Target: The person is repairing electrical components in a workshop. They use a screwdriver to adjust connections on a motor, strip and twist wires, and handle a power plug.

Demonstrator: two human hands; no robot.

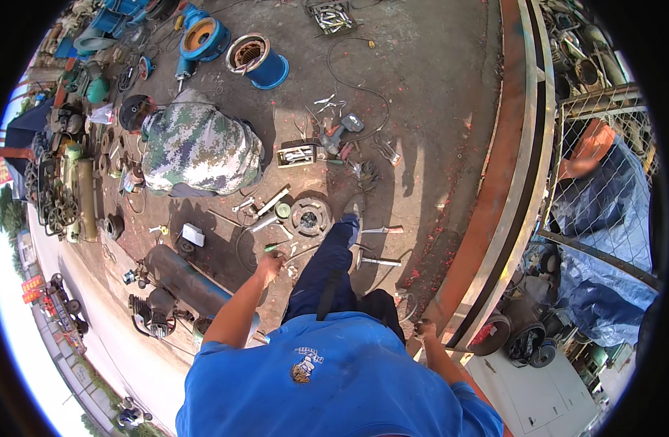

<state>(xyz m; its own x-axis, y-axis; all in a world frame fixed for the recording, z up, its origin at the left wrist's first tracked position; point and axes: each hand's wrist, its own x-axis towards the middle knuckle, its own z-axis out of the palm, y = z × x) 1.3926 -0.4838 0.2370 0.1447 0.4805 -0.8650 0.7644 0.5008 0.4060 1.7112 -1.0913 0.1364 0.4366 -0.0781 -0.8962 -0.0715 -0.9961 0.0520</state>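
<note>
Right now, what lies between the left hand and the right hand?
In the head view, the person's dark trouser legs lie between the left hand and the right hand.

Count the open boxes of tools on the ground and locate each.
2: the nearer box is left of the cordless power tool; the farther box is near the picture's top edge. More may be hidden.

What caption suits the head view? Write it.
Left hand above tool-strewn ground, right hand at a rust-brown beam.

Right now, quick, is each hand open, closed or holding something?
Left hand: seems curled; can't tell if it holds anything.
Right hand: at the rusty beam; open or closed unclear.
</note>
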